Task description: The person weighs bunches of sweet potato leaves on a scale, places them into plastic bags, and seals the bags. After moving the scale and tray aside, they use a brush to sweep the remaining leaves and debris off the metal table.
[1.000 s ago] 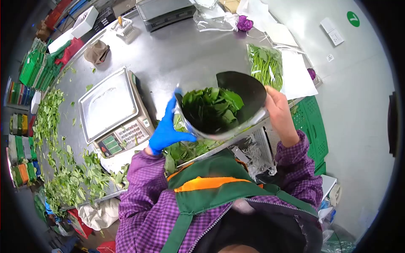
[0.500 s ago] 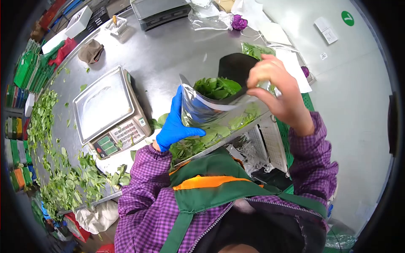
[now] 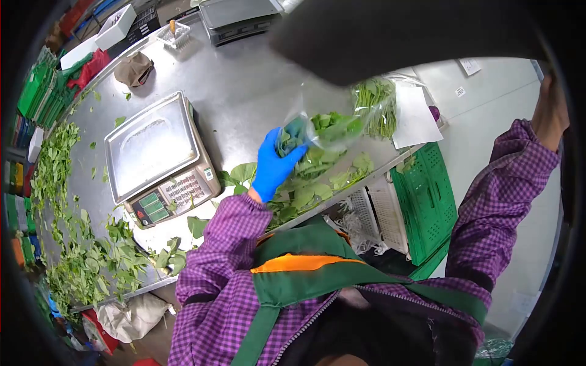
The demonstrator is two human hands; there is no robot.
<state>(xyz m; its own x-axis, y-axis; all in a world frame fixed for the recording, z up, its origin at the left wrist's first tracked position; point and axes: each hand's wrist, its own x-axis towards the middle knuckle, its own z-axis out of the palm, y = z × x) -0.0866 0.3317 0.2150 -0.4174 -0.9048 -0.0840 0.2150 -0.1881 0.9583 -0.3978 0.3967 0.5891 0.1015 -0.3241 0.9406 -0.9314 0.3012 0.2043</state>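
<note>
My left hand (image 3: 278,161), in a blue glove, grips the side of a clear plastic bag (image 3: 329,143) above the metal table. Green leaves (image 3: 334,127) fill the bag. At the far right, my bare right hand (image 3: 552,113) is raised with its fingers closed on a black flexible sheet (image 3: 421,36). The sheet spans the top right close to the camera and hides the back of the table. Loose leafy stems (image 3: 305,195) lie below the bag, and a bundle of greens in clear plastic (image 3: 375,107) rests to its right.
A weighing scale (image 3: 152,146) stands left of my left hand. Loose greens (image 3: 91,256) cover the table's left edge. A brown cap (image 3: 134,69) and a second scale (image 3: 238,21) sit farther back. Green crates (image 3: 427,195) are beside the table on the right.
My right hand has pulled the black sheet out of the bag and carried it up and to the right. The left hand still holds the bag, which has partly collapsed.
</note>
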